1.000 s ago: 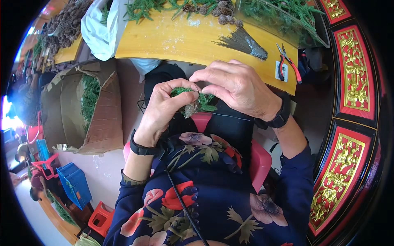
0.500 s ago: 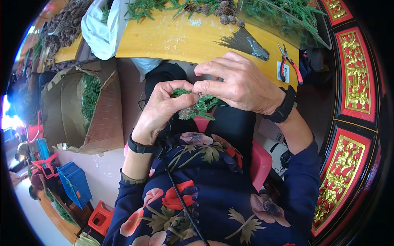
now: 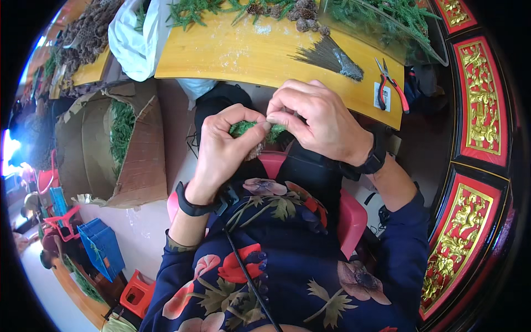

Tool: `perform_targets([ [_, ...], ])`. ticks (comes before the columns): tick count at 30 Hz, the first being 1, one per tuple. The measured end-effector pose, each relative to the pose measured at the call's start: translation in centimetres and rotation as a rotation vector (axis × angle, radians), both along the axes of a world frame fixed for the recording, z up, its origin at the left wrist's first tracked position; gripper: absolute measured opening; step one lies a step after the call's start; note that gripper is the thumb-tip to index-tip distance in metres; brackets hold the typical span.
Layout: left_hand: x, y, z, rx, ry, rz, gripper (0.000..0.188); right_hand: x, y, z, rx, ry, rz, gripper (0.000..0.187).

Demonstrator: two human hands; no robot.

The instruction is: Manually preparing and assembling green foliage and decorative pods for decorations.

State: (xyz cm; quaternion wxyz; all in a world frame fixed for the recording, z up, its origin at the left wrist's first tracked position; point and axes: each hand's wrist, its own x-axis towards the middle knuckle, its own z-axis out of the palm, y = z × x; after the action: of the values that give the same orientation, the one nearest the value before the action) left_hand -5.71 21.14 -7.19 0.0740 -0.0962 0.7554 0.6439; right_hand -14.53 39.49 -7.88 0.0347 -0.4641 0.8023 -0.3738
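A small green artificial pine sprig (image 3: 250, 129) is gripped between the thumb and fingers of my left hand (image 3: 217, 146), above my lap. A brown-grey pine cone (image 3: 255, 151) hangs under that thumb, partly hidden by the hand. My right hand (image 3: 321, 119) is closed in a pinch, its thumb and forefinger touching right at the tip of my left thumb. Whatever lies in this pinch is too small to make out. More green needles (image 3: 278, 133) show beneath the right fingers.
On the yellow table (image 3: 210, 55) lie a fan of thin brown wires (image 3: 326, 57), red-handled pliers (image 3: 391, 86), pine cones (image 3: 303, 14) and a clear bin (image 3: 381, 39) of greenery. A cardboard box (image 3: 138, 160) with greenery stands at left. Carved red-and-gold panels (image 3: 480, 94) line the right.
My right hand has turned, and its fingers have drawn together into a tighter pinch at the sprig. The sprig has tilted, and less of it shows now.
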Motion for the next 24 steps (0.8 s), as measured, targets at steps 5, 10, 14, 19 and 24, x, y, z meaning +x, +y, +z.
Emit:
perform_targets([
  [5,-0.3,-1.1,0.1,0.256,-0.078,-0.024,0.007,-0.6,0.1,0.4,-0.211,0.092,0.099,0.019],
  [10,-0.5,-1.6,-0.4,0.539,-0.202,-0.060,0.007,-1.0,0.3,0.6,-0.224,0.394,0.200,0.019],
  [14,-0.5,-1.3,-0.2,0.390,-0.141,-0.087,0.008,-0.8,0.2,1.1,-0.097,0.458,0.195,0.015],
  [19,-0.2,-0.1,0.3,-0.308,0.154,-0.126,0.006,0.2,-0.1,0.7,0.163,0.271,0.072,0.011],
  [24,-0.3,-0.9,0.0,-0.003,0.078,-0.048,0.008,-0.4,0.2,0.4,0.015,0.068,0.050,0.014],
])
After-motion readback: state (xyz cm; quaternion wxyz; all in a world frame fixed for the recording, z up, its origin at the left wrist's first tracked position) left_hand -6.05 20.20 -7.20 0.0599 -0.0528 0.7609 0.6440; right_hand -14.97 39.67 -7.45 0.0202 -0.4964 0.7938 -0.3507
